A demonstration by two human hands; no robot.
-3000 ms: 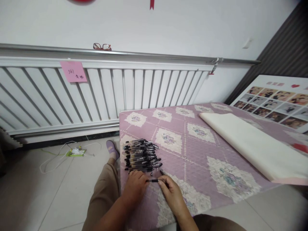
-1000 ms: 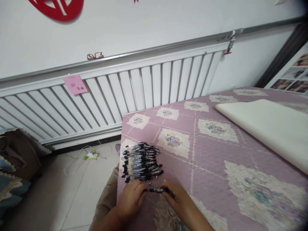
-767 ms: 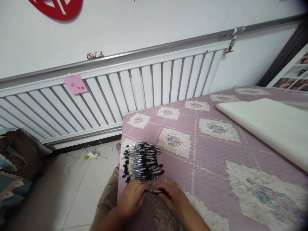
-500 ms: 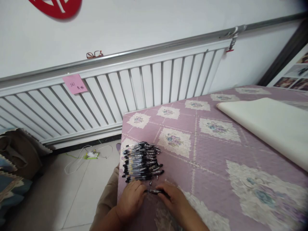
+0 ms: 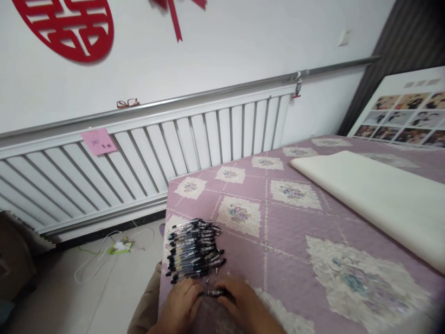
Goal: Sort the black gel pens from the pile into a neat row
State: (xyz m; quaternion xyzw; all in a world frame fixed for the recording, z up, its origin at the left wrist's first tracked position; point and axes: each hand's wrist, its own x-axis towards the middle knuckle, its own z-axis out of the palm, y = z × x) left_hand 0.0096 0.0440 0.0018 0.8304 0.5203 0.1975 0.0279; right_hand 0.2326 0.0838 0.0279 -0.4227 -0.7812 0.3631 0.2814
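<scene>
- Left hand (image 5: 181, 304): fingers curled in, gripping the left end of a dark pen (image 5: 214, 293).
- Right hand (image 5: 239, 302): thumb and fingers closed on the same pen's right end; that end is mostly hidden in the grip.
- Pen: spans the gap between the 2 hands, roughly level, over the near part of the table (image 5: 243, 250), close to its left edge. Pale label on barrel, print too small to read.
- 2 small silver tips (image 5: 207, 280): on the table just beyond the pen, apart from each other, by the pile's near right end.
- Pile of pens (image 5: 193, 250): just beyond left hand, along the table's left edge. Clear barrels, black ends, most lying side to side. Pale labels on several, can't read them; can't count the pens.
- Cream folded sheet (image 5: 368, 195): right part of table, well apart from the pens.
- Photo board (image 5: 399, 116): far right of table, 3 rows of photos showing; pinkish writing on top, too blurred.
- Radiator (image 5: 196, 139): past table's far edge.
- Pink note (image 5: 98, 141): on radiator, left of table's far left corner. Looks like "361" plus small characters, not legible.
- Glasses (image 5: 128, 104): reddish frame, at the pipe (image 5: 208, 94) above radiator.
- Red cutout (image 5: 78, 44) on wall: double-happiness character, top cropped. Red ribbon (image 5: 174, 21) to its right.
- Power strip (image 5: 121, 247): green and white, on floor left of table.
</scene>
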